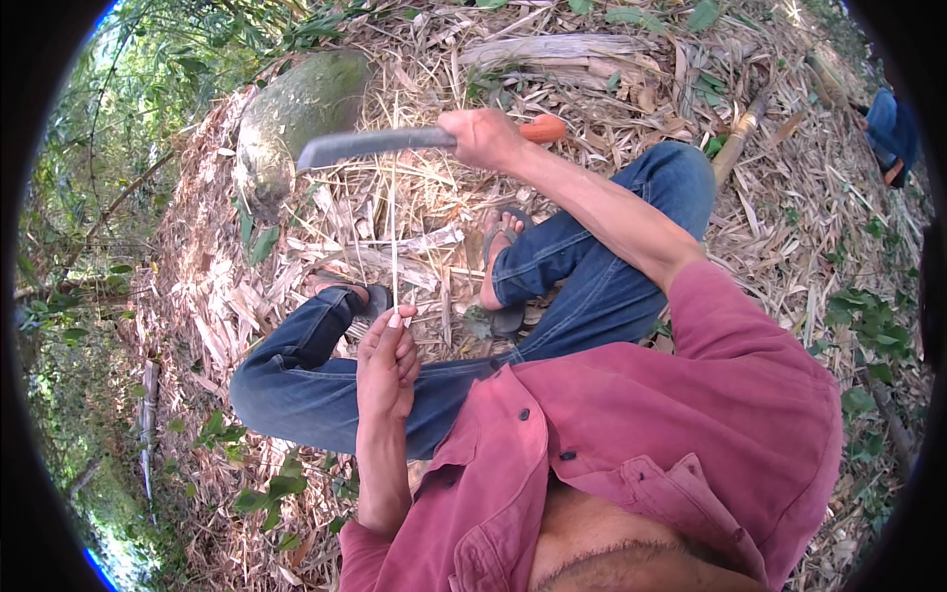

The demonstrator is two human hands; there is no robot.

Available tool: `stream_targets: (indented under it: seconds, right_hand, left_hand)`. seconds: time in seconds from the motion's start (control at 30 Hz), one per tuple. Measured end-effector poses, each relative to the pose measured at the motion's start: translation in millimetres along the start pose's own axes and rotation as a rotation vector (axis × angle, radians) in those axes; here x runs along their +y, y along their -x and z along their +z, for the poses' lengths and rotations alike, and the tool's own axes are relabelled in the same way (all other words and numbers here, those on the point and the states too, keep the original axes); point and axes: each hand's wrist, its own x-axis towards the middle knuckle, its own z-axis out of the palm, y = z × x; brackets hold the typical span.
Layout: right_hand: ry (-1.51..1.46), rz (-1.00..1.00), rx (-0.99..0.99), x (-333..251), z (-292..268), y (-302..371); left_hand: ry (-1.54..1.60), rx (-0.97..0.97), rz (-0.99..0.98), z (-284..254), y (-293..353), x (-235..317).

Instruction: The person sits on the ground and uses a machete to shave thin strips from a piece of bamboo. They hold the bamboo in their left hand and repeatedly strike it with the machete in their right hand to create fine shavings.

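Note:
My right hand point(485, 138) grips the orange handle of a machete point(370, 145) whose long grey blade points left, somewhat blurred at its tip. Between the thumb and fingers of my left hand point(388, 360), a thin pale strip point(395, 237), bamboo or wood by its look, is pinched at its near end. It runs straight away from me and meets the blade in the picture; whether the two touch I cannot tell. The strip's far end fades into the litter behind it.
A mossy boulder point(308, 111) lies at the far left, close to the blade tip. Weathered split wood point(567, 57) rests beyond the machete. My bent legs in jeans point(592, 266) frame the near ground. Dry shavings and leaves cover the ground. Another person's jeans point(891, 128) show far right.

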Motion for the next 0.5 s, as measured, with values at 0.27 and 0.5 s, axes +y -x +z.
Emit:
stream_targets:
  seconds: [0.27, 0.5]
  right_hand:
    - [0.041, -0.048, 0.066, 23.5, -0.7, 3.3]
    - [0.013, 0.381, -0.045, 60.2, -10.6, -17.3]
  left_hand:
    - [-0.026, -0.013, -0.023, 1.9, -0.2, -0.4]
    - [-0.018, -0.031, -0.02, -5.8, 25.9, 1.7]
